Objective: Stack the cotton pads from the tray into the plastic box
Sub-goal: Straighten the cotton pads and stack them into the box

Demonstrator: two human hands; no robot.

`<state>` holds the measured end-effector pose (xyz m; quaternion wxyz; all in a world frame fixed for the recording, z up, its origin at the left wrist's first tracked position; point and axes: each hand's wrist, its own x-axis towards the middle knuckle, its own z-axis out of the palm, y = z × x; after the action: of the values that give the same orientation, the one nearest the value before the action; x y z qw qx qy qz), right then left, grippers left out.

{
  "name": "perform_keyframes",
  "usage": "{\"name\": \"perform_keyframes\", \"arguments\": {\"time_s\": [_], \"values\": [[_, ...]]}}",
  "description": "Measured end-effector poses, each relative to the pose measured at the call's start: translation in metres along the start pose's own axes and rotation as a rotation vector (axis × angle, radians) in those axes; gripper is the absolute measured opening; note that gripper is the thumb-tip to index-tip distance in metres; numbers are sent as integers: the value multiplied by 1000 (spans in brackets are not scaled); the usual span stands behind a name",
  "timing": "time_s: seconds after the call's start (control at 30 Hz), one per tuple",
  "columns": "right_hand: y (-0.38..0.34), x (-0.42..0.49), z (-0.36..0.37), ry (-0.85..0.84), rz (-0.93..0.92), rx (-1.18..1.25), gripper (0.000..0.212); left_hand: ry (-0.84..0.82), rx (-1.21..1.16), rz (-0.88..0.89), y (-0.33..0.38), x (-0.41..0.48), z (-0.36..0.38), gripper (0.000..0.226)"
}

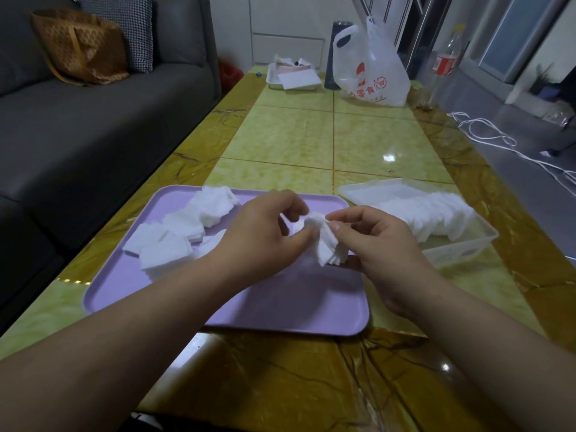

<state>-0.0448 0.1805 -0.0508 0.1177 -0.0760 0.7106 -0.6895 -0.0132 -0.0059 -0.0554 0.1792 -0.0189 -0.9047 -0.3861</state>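
Note:
A lilac tray (280,310) lies on the table in front of me, with loose white cotton pads (174,238) heaped on its left half. Above the tray's right side, my left hand (258,235) and my right hand (377,244) both pinch a small fanned bunch of cotton pads (325,244) between thumb and fingers. To the right stands the clear plastic box (452,252), holding a leaning row of stacked pads (436,213). Its lid (374,188) lies just behind it.
A grey sofa (93,120) runs along the table's left edge. At the far end stand a white plastic bag (371,73), a small tray with papers (293,76) and a clear bottle (442,67). White cable (486,135) lies on the floor at right.

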Motion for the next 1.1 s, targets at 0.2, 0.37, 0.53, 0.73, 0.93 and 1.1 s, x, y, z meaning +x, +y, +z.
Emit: {"name": "perform_keyframes", "arguments": {"time_s": [0.2, 0.37, 0.53, 0.73, 0.93, 1.1], "values": [[0, 1, -1, 2, 33, 6, 10, -11, -43, 180, -3, 2, 2, 8], [2, 8, -2, 98, 116, 88, 18, 3, -124, 109, 3, 2, -8, 10], [-1, 9, -2, 131, 114, 100, 21, -160, -314, -49, 12, -1, -14, 7], [-3, 5, -2, 18, 98, 112, 20, -145, -314, -115, 5, 0, -6, 6], [3, 0, -1, -35, -35, -67, 33, -97, -233, -106, 1, 2, 2, 8], [7, 5, -7, 226, -196, -274, 18, -71, 56, -41, -11, 6, 6, 13]]}}
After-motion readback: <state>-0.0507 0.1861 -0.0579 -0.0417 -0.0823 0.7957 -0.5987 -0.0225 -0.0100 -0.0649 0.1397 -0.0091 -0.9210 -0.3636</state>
